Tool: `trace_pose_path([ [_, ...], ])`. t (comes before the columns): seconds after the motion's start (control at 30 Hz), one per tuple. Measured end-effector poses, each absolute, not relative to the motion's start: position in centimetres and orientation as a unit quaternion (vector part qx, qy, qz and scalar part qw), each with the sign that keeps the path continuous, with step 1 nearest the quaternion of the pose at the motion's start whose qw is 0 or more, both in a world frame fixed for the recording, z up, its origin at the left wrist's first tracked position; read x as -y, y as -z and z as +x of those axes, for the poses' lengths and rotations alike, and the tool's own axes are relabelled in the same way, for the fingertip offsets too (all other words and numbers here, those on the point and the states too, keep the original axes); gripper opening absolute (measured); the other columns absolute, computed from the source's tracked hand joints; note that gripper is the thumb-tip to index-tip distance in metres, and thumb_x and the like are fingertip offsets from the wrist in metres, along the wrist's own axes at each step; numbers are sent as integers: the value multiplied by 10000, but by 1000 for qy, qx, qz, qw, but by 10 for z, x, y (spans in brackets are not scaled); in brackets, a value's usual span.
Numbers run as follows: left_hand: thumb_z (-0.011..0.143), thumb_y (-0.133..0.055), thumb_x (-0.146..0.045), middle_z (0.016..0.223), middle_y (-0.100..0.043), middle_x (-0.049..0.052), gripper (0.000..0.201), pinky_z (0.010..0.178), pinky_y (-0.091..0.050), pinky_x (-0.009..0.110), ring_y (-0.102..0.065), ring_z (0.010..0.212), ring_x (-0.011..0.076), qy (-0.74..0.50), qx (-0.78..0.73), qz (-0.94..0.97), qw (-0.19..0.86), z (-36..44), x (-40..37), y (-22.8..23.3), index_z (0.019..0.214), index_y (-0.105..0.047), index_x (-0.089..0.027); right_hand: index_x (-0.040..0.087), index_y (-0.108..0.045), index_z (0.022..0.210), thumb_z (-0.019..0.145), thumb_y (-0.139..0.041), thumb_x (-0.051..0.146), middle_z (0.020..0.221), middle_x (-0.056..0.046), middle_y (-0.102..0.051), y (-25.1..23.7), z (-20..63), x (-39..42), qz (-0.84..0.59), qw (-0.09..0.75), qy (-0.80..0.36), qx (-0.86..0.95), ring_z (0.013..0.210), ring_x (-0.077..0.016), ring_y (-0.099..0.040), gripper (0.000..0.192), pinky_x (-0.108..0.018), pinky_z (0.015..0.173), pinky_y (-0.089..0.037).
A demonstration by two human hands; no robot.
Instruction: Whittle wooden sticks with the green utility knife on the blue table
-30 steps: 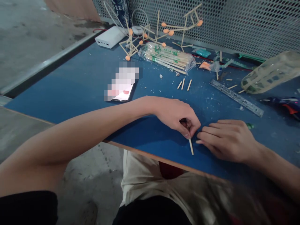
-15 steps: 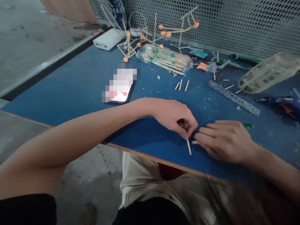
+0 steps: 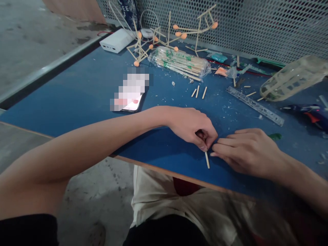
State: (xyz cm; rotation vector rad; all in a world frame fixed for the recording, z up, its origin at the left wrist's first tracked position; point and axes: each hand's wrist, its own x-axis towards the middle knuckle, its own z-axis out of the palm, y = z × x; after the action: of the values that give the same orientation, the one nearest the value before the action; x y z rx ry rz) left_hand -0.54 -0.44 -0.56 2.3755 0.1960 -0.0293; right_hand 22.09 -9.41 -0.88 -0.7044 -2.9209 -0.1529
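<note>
My left hand [image 3: 196, 128] pinches a thin wooden stick [image 3: 207, 160] between thumb and fingertips. The stick's lower end points toward the table's front edge, and its upper part is hidden in the hand. Close beside it on the right lies my right hand [image 3: 246, 150], palm down on the table with its fingers curled together. What its fingers hold, if anything, is hidden. Beyond the hands, three short cut sticks [image 3: 197, 91] lie side by side. A clear ruler [image 3: 255, 106] rests at an angle past my right hand.
Behind are a plastic-wrapped bundle of sticks [image 3: 179, 63] and stick frames with orange blobs [image 3: 183, 35]. A phone [image 3: 133, 105] and white power bank [image 3: 116, 41] lie left. At right are a plastic bottle [image 3: 289, 82] and glue gun [image 3: 311, 114]. Perforated metal panel [image 3: 256, 27] stands behind.
Both hands stay almost in place, with the stick still pinched in my left hand. The view has shifted very slightly.
</note>
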Motion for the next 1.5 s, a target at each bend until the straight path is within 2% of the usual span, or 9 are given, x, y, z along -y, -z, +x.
trace_pose_path([
  [0.2, 809, -746, -237, 838, -767, -73, 82, 640, -369, 263, -665, 751, 122, -6, -79, 919, 386, -7, 5, 4, 847, -763, -308, 238, -607, 817, 944, -496, 139, 628, 46, -574, 11, 214, 109, -247, 64, 127, 959, 535, -151, -465, 196, -345, 605, -278],
  [0.3, 830, -726, -225, 841, -765, -65, 95, 636, -376, 254, -661, 746, 116, -5, -66, 919, 388, -7, 5, 3, 869, -764, -303, 237, -620, 828, 955, -531, 179, 651, 45, -597, 17, 216, 109, -250, 86, 138, 954, 555, -144, -482, 165, -344, 604, -288],
  [0.47, 839, -731, -241, 831, -762, -46, 86, 648, -395, 241, -662, 737, 121, 7, -62, 908, 414, -8, 5, 2, 883, -775, -300, 212, -675, 892, 993, -579, 300, 749, 20, -682, 24, 230, 92, -247, 145, 73, 955, 612, -121, -527, 166, -313, 612, -319],
  [0.67, 857, -718, -286, 828, -757, -38, 64, 649, -397, 249, -663, 748, 129, 9, -68, 911, 407, -9, 5, 2, 891, -771, -296, 209, -688, 931, 973, -597, 320, 773, 15, -689, 26, 234, 89, -241, 141, 57, 958, 611, -117, -535, 150, -307, 611, -341],
  [0.97, 891, -682, -315, 872, -753, -39, 80, 657, -390, 255, -659, 781, 128, 21, -75, 923, 378, -11, 7, 0, 930, -746, -288, 210, -663, 806, 965, -578, 321, 733, 17, -687, 20, 221, 100, -226, 135, 123, 957, 576, -135, -523, 212, -333, 596, -319],
  [1.17, 888, -683, -304, 864, -750, -44, 78, 657, -396, 243, -662, 781, 119, 13, -65, 922, 381, -11, 6, 1, 929, -748, -285, 223, -641, 809, 984, -533, 285, 650, 36, -628, 19, 219, 100, -223, 134, 133, 956, 569, -134, -498, 215, -322, 608, -302],
  [1.5, 887, -688, -290, 870, -754, -37, 74, 663, -385, 235, -662, 787, 120, 23, -72, 918, 390, -10, 6, 0, 924, -751, -275, 224, -591, 849, 991, -501, 263, 668, 31, -592, 17, 219, 100, -220, 95, 132, 962, 571, -145, -460, 172, -329, 609, -252],
])
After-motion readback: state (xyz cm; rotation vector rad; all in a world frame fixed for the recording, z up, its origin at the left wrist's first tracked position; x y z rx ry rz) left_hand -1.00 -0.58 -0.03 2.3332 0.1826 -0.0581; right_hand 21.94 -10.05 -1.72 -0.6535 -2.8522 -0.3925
